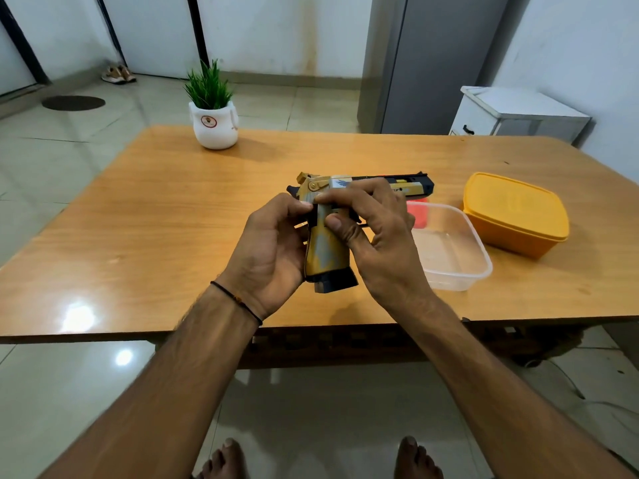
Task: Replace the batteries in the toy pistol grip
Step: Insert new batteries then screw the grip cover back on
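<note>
You've got the toy pistol (pixel 326 236) up off the table (pixel 155 209), grip pointing back at you, barrel off to the right. Your left hand (pixel 273 250) is wrapped around the grip's back side, and your right hand (pixel 373 233) is pinching it near the top, thumb pressed on the side panel. Looks like you're still hunting for the battery cover or its catch, so nothing's open yet. Next you'll probably need a firm thumb slide while the left keeps things steady. The clear tub (pixel 449 250) and yellow lidded box (pixel 515 212) sit just right; can't see batteries.
</note>
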